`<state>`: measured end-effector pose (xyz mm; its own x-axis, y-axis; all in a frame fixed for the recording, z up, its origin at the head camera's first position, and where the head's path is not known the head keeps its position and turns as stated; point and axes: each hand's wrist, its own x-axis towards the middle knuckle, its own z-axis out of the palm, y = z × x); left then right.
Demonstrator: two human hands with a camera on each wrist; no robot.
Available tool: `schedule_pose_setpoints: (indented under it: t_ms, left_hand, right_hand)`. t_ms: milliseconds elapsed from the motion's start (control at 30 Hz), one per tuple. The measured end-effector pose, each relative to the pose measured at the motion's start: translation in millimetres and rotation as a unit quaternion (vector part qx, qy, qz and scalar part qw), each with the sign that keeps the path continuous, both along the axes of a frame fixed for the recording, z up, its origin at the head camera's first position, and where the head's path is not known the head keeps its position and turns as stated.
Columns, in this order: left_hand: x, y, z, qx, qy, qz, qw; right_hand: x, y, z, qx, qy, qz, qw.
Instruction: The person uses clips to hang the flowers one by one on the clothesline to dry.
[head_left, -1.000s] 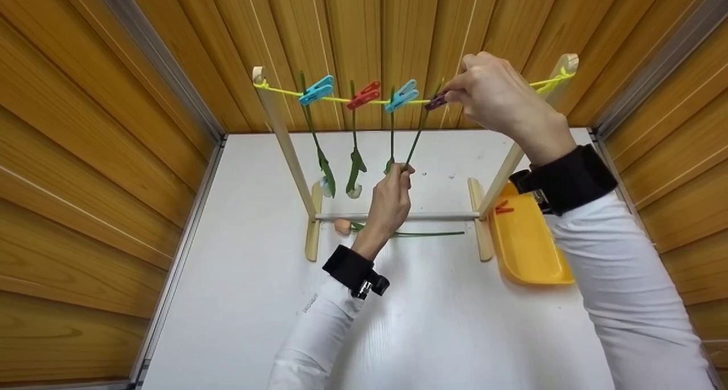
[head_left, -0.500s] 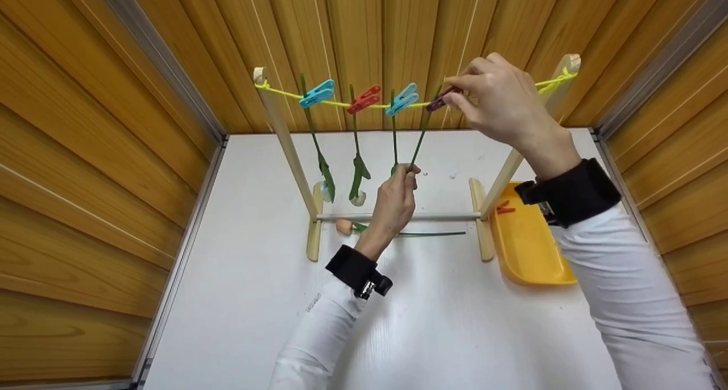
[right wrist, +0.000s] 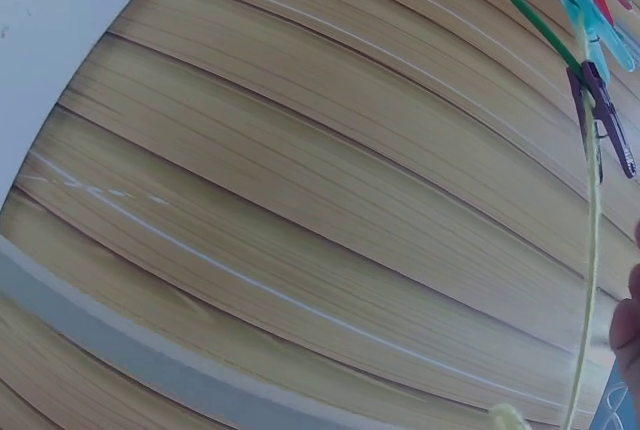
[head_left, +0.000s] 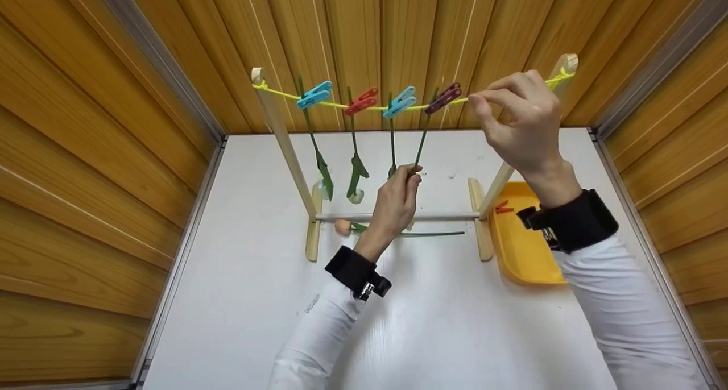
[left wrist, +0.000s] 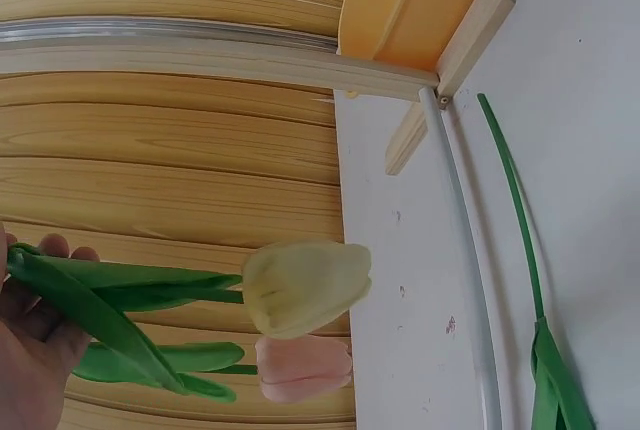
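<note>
My left hand (head_left: 395, 202) grips a pale yellow tulip (left wrist: 305, 288) by its stem and leaves. The top of that stem is held on the yellow line (head_left: 335, 104) by a purple clothespin (head_left: 443, 98). Just right of the clothespin is my right hand (head_left: 523, 120), fingers loosely bent, fingertips close by the line and nothing held in them. A pink tulip (left wrist: 303, 368) hangs beside the yellow one, under a light blue clothespin (head_left: 400, 102). Farther left, two more tulips hang head down from a red clothespin (head_left: 361, 101) and a blue clothespin (head_left: 314, 95).
Wooden posts (head_left: 284, 142) carry the line, joined low down by a white rod (head_left: 443, 215). A peach tulip (head_left: 343, 227) lies on the white table (head_left: 244, 299) by the rod. At right stands a yellow tray (head_left: 529, 259) holding an orange-red clothespin (head_left: 504, 207).
My right hand has let go of the purple clothespin and moved right and slightly down. My left hand stays on the tulip, with only a slight shift.
</note>
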<state>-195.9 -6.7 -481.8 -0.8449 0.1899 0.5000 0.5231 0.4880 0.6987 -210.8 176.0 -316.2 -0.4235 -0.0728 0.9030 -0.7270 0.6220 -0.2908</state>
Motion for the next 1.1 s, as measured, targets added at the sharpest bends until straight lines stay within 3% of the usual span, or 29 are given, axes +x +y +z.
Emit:
schedule_pose_setpoints:
  t_ms: [333,767,1100]
  left_hand:
    - [3.4,-5.0,-2.2,0.006,-0.006,0.006,0.9999]
    - [9.5,-16.3,-11.1,-0.005,0.002,0.03,0.9995]
    - [18.0,-25.7,-20.7,-0.015,-0.002,0.025,0.9996]
  right_hand:
    - [13.6,10,-35.2,-0.057,0.043,0.033,0.9969]
    - [18.9,35,-94.6,-0.084,-0.011,0.023,0.9961]
    - [23.2,69,-129.1,-0.087,-0.049,-0.025,0.9947]
